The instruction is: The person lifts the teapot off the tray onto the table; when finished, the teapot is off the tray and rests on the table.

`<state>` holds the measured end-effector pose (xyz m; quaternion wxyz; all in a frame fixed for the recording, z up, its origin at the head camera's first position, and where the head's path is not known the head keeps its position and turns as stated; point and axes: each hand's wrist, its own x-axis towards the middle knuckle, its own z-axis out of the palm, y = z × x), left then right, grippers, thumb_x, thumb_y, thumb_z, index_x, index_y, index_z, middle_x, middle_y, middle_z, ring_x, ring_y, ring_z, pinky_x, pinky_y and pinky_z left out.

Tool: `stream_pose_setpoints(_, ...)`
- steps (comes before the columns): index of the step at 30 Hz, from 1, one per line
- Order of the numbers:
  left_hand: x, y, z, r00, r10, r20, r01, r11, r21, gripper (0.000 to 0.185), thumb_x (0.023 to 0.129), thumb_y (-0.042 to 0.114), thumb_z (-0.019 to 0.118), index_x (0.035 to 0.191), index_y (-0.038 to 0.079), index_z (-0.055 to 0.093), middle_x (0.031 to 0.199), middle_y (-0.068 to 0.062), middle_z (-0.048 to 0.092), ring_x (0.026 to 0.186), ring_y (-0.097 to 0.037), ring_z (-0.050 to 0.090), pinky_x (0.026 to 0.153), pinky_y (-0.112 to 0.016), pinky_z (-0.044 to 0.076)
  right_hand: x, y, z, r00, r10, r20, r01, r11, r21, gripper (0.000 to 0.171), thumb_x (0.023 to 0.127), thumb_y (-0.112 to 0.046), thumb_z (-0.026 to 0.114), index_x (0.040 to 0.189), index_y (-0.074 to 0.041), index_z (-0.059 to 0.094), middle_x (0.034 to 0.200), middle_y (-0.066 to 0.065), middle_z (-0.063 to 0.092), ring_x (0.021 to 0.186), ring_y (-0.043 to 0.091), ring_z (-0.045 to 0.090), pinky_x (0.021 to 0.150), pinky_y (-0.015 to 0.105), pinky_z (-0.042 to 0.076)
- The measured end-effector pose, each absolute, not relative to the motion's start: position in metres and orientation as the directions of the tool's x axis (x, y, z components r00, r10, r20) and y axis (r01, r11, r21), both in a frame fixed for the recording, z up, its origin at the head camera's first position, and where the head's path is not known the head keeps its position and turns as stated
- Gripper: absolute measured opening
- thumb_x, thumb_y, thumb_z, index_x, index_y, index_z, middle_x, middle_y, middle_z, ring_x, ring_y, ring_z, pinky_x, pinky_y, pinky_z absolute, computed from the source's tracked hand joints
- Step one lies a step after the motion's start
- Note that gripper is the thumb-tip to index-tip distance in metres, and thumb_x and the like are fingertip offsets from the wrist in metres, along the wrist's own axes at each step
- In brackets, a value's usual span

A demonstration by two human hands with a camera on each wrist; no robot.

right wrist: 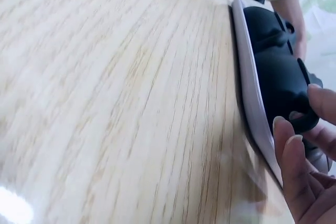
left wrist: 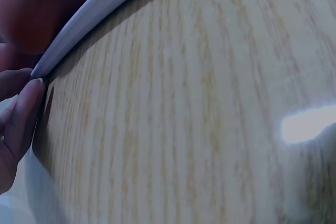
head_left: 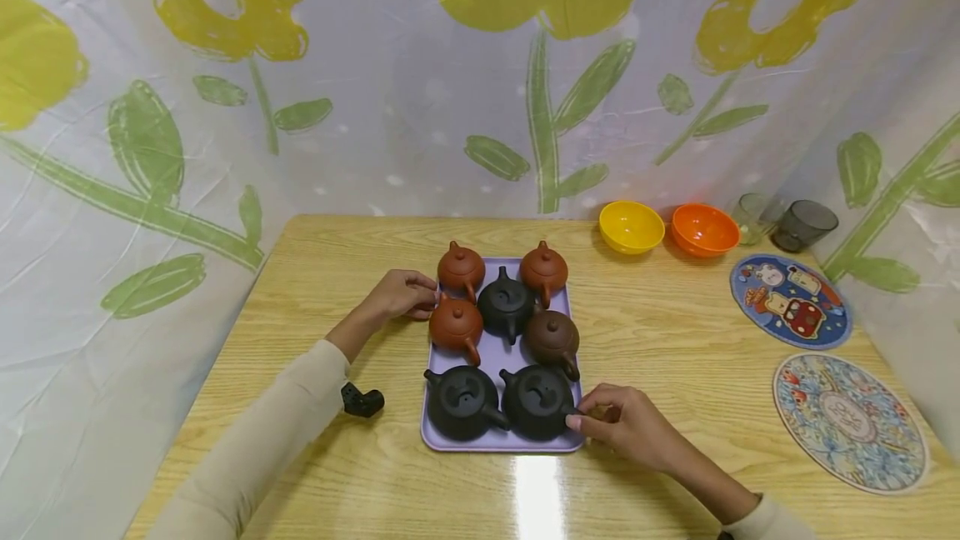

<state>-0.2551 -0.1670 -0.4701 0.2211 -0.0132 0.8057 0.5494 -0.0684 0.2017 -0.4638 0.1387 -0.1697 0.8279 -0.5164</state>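
Observation:
A lilac tray (head_left: 442,445) carries several small clay teapots. My left hand (head_left: 403,294) pinches the tray's left rim beside an orange-brown teapot (head_left: 456,326); in the left wrist view its fingertips (left wrist: 34,88) sit at the pale rim (left wrist: 100,11). At the front right corner my right hand (head_left: 630,427) holds the handle of a black teapot (head_left: 536,423), with thumb and finger at the handle loop (right wrist: 306,123). Another black teapot (head_left: 461,419) stands to its left. Behind are a third black teapot (head_left: 498,307), a dark brown one (head_left: 550,336) and two more orange-brown ones (head_left: 459,267).
At the back right stand a yellow bowl (head_left: 632,227), an orange bowl (head_left: 705,230) and two tinted glasses (head_left: 804,225). Two round patterned mats (head_left: 851,423) lie along the right side. A small black object (head_left: 363,401) shows beside the left sleeve. Flowered cloth (head_left: 390,107) encloses the table.

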Motion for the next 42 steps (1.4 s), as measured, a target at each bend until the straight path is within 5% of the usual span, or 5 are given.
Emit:
stream_pose_setpoints(13,-0.255,-0.165,-0.472,-0.905,0.222,-0.364,-0.27,0.361,0.893,0.036,0.094,0.004,0.065,0.128,-0.007,0.059,0.119,-0.024,0.068,0.083,-0.012,0.071,0.071,-0.028,0.064,-0.065,0.191,-0.457,-0.908,-0.371,-0.194,0.014,0.436,-0.9,0.032,0.092,-0.031,0.073,0.08,-0.002,0.067,0.085,0.008,0.061,0.055,0.009,0.06,0.048,0.023,0.051)
stream_pose_setpoints(20,-0.255,-0.163,-0.472,-0.909,0.221,-0.353,-0.261,0.357,0.897,0.036,0.094,0.003,0.064,0.127,-0.009,0.057,0.12,-0.026,0.066,0.078,-0.011,0.07,0.07,-0.028,0.063,-0.065,0.191,-0.45,-0.9,-0.366,-0.238,0.071,0.414,-0.908,0.032,0.092,-0.026,0.074,0.08,0.003,0.068,0.078,0.013,0.07,0.061,0.017,0.068,0.052,0.025,0.057)
stream_pose_setpoints(42,-0.254,-0.162,-0.47,-0.909,0.22,-0.355,-0.27,0.338,0.902,0.038,0.095,0.002,0.063,0.13,-0.01,0.055,0.125,-0.028,0.064,0.077,-0.01,0.069,0.071,-0.026,0.063,-0.07,0.209,-0.435,-0.873,-0.406,-0.27,0.104,0.386,-0.917,0.029,0.096,-0.023,0.069,0.089,0.005,0.069,0.092,0.016,0.068,0.079,0.024,0.071,0.061,0.031,0.063)
